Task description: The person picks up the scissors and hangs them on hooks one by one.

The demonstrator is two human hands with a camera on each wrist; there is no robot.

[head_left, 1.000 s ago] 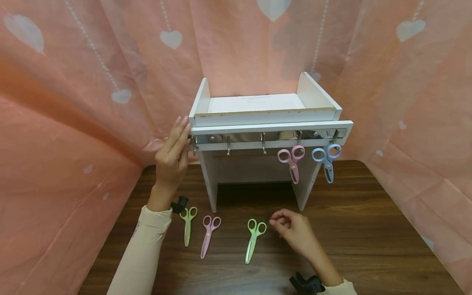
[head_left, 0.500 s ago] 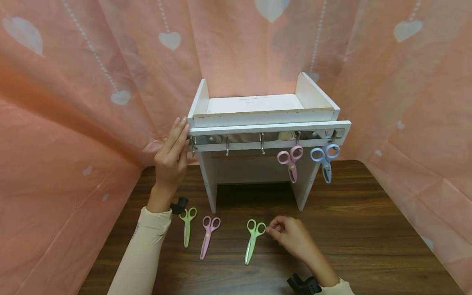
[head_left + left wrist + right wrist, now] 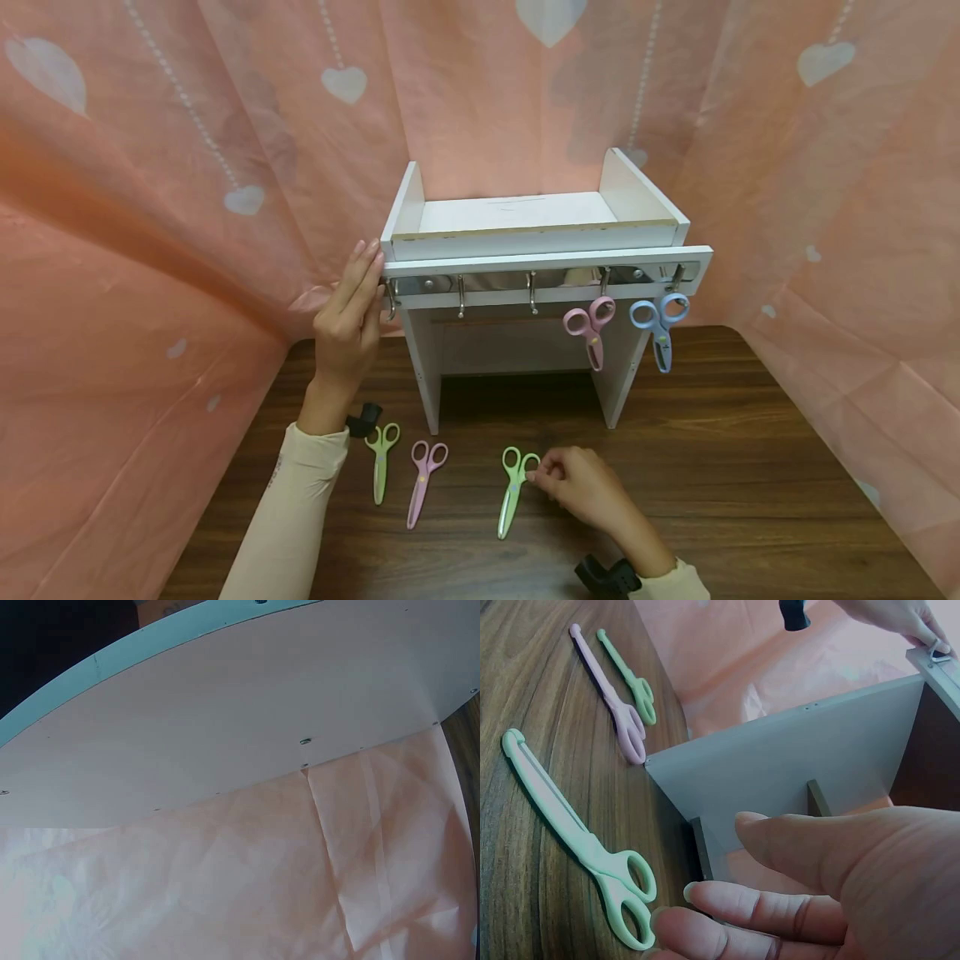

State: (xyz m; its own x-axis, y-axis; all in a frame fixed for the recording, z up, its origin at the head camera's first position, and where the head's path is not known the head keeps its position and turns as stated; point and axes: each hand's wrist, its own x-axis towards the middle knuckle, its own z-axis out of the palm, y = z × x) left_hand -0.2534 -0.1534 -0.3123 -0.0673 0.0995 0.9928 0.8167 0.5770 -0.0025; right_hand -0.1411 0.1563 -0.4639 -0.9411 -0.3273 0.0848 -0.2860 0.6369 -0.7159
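My left hand (image 3: 347, 321) rests with straight fingers against the left end of the white hook rail (image 3: 495, 293), which runs along the front of a white shelf unit (image 3: 532, 243). My right hand (image 3: 585, 487) is low over the table, its fingertips at the handle loops of the nearest green scissors (image 3: 512, 492). In the right wrist view, thumb and fingers stand apart, with the green scissors (image 3: 592, 851) beside the fingertips. Pink scissors (image 3: 422, 483) and another green pair (image 3: 381, 462) lie further left. Pink scissors (image 3: 595, 343) and blue scissors (image 3: 662, 333) hang from the two rightmost hooks.
Bare metal hooks (image 3: 532, 293) line the rail's left and middle. The unit's side panels (image 3: 423, 367) stand on the dark wooden table (image 3: 735, 467). A pink curtain (image 3: 480, 108) with white hearts surrounds the back and sides. Each wrist carries a black camera (image 3: 607, 577).
My right hand has moved left and slightly toward me, up to the nearest green scissors' handles. The left hand keeps its place on the rail; the scissors have not moved.
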